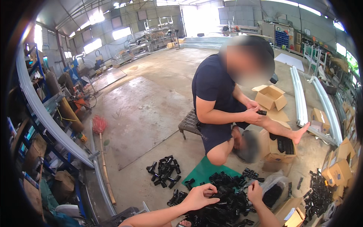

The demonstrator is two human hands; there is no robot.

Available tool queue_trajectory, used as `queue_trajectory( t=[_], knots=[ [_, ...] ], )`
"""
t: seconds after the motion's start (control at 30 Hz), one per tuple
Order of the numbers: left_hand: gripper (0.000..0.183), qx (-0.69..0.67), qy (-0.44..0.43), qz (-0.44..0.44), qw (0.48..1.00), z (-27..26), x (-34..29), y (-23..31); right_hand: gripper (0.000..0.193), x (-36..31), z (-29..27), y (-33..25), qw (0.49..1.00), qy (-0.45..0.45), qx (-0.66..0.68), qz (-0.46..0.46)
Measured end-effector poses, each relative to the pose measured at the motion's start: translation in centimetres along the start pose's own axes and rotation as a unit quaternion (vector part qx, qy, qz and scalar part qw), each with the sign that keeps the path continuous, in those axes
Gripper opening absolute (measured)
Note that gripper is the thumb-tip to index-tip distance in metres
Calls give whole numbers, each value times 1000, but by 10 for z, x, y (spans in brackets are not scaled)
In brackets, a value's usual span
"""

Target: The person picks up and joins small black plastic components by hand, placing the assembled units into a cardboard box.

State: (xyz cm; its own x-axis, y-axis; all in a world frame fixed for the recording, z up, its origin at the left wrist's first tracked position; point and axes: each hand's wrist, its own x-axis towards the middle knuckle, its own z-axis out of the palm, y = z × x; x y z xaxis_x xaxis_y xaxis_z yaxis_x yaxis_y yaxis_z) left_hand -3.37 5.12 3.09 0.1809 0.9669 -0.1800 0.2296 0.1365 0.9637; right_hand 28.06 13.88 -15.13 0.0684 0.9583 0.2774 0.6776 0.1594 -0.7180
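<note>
Broom (102, 159), red-headed, long-handled, flat on floor. Small heap of black tubular fittings (164, 171). Left hand (202, 197): thumb and fingers curled over the main pile; whether grasping a piece, cannot tell. Green sheet (206, 168), partly beneath main pile of black fittings (231, 204), which lies between and below both hands. Co-worker (211, 77), seated, dark shirt, both hands at one black piece (261, 112). Right hand (255, 193): fingers bent, contents hidden, beside clear plastic bag (279, 177) of black parts. Open carton (269, 149), black parts inside.
</note>
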Motion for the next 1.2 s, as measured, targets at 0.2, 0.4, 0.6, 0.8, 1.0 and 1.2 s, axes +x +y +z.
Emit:
queue_trajectory(
  t=[0.2, 0.4, 0.6, 0.8, 1.0, 1.2],
  knots=[
    [31, -226, -48, -45, 972, 18, -4, 3, 11, -37, -69, -134, 902, -107, 382, 167],
    [29, -316, -80, -97, 941, 30, -30, 22, 19, -80, -125, -220, 796, -100, 551, 231],
    [31, -352, -61, -84, 930, 22, -70, 35, 18, -103, -129, -268, 800, -95, 556, 204],
    [36, -379, -44, -68, 922, 41, -93, 77, 19, -122, -132, -271, 906, -29, 402, 129],
    [49, -411, 52, -48, 909, 27, -117, 49, 20, -119, -93, -279, 902, -124, 404, 85],
    [35, -352, 21, -71, 933, 42, -123, 70, 20, -130, -111, -262, 881, -135, 439, 115]
  ],
)
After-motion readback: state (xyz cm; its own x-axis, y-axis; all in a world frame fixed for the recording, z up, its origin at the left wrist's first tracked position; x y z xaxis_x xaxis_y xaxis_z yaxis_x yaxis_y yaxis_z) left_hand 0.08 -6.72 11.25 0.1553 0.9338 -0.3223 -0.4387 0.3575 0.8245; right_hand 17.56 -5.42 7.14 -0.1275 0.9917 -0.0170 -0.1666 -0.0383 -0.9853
